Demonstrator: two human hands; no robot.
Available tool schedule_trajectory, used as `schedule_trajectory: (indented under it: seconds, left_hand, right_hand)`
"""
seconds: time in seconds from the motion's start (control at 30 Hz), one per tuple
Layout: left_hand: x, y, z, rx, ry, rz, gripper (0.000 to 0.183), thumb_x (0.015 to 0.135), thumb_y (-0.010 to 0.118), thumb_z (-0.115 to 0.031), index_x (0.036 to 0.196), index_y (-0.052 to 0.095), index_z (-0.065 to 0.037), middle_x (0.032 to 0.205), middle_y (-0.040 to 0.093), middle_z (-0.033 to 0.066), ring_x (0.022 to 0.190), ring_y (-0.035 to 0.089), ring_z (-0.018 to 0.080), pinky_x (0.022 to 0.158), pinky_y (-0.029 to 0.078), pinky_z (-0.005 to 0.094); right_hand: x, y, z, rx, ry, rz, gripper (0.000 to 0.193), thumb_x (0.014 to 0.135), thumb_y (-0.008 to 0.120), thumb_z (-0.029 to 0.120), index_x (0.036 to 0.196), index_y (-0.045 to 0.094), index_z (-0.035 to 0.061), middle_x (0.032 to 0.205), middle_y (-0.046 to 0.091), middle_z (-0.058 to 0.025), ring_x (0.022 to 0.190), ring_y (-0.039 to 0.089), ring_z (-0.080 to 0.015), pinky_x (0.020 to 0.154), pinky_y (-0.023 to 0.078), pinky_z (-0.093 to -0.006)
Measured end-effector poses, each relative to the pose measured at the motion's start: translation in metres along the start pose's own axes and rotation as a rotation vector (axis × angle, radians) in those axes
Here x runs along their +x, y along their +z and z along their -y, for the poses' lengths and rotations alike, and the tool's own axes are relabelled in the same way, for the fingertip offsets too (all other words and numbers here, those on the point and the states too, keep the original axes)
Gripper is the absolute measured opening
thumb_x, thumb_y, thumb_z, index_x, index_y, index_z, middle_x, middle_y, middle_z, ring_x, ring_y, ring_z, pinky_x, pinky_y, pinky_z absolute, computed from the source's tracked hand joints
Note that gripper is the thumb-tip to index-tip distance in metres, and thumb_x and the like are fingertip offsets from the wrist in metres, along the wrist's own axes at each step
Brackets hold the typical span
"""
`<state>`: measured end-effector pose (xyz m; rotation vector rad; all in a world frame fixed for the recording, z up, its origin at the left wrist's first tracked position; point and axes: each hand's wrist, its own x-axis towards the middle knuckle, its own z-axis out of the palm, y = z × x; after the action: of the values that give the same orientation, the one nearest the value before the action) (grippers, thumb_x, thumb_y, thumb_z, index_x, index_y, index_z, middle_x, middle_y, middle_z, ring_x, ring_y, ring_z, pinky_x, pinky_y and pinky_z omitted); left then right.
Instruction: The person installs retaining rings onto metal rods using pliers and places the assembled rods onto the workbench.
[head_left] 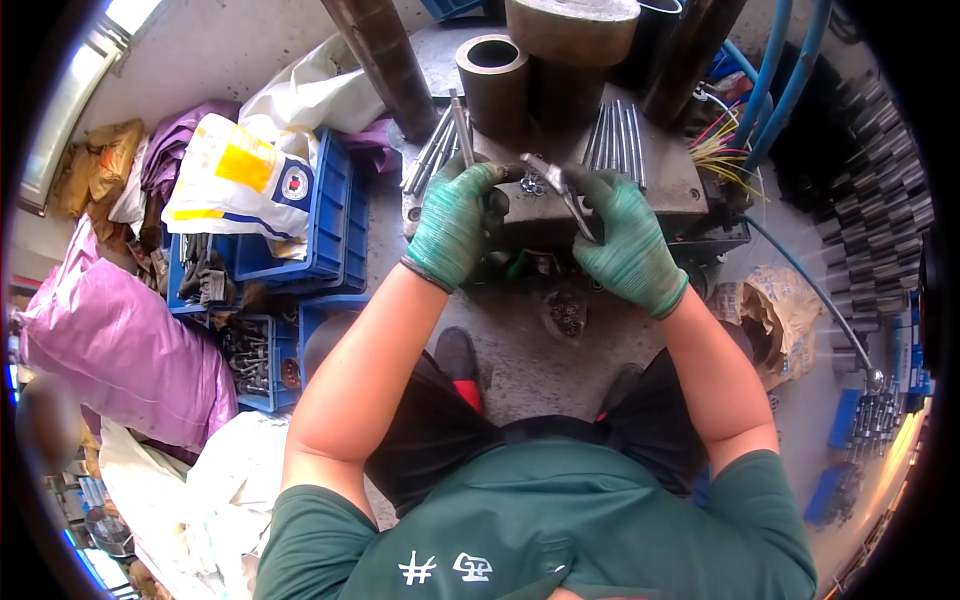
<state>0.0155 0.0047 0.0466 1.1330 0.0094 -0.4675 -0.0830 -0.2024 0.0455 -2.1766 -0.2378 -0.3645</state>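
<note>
My left hand [448, 222], in a green glove with dark fingertips, is closed around a slim metal rod [461, 128] that sticks up past the thumb. My right hand [632, 245], gloved alike, grips a metal tool that looks like pliers [562, 188]; its tip points toward the left thumb. Between the hands, small metal rings [532, 184] lie on the front of a grey metal machine bed [665, 195]. Beyond the left hand lies a bunch of metal rods [428, 155], and beyond the right hand a second row of rods [616, 145].
A thick steel tube [492, 85] and a heavy round block [572, 30] stand behind, between two pillars. Blue crates [345, 215] with metal parts and a purple sack [125, 345] are at left. Colored wires [728, 155] and a brown paper bag [785, 320] are at right.
</note>
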Motion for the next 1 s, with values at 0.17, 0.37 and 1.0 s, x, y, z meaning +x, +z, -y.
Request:
schedule_trajectory:
  seconds: [0.17,0.37,1.0]
  left_hand:
    - [0.0003,-0.0008,0.0016,0.029,-0.017,-0.029,0.011,0.095,0.064,-0.012,0.103,0.06,-0.005,0.079,0.066,0.0092,0.056,0.054,0.0126,0.049,0.044,0.0244]
    - [0.0001,-0.0026,0.0017,0.063,-0.028,0.018,0.009,0.097,0.062,-0.012,0.103,0.06,-0.005,0.071,0.061,0.0062,0.051,0.05,0.0128,0.048,0.041,0.0249]
    - [-0.006,-0.0021,-0.0004,0.26,0.051,0.077,0.013,0.096,0.066,-0.012,0.105,0.06,-0.004,0.072,0.059,0.0029,0.052,0.052,0.0099,0.046,0.041,0.023]
  right_hand:
    - [0.0034,-0.0023,0.0049,-0.374,-0.246,-0.098,0.066,0.068,0.073,-0.003,0.133,0.069,0.0079,0.113,0.069,-0.018,0.103,0.065,-0.0386,0.092,0.055,-0.0462]
    - [0.0023,-0.0028,0.0002,-0.362,-0.193,-0.037,0.075,0.069,0.068,-0.008,0.141,0.064,0.0134,0.118,0.066,-0.0173,0.109,0.062,-0.0386,0.095,0.052,-0.0457]
    - [0.0031,-0.0064,-0.0022,-0.403,-0.234,-0.069,0.059,0.076,0.066,-0.003,0.133,0.07,0.0108,0.111,0.07,-0.018,0.101,0.066,-0.038,0.09,0.055,-0.0468]
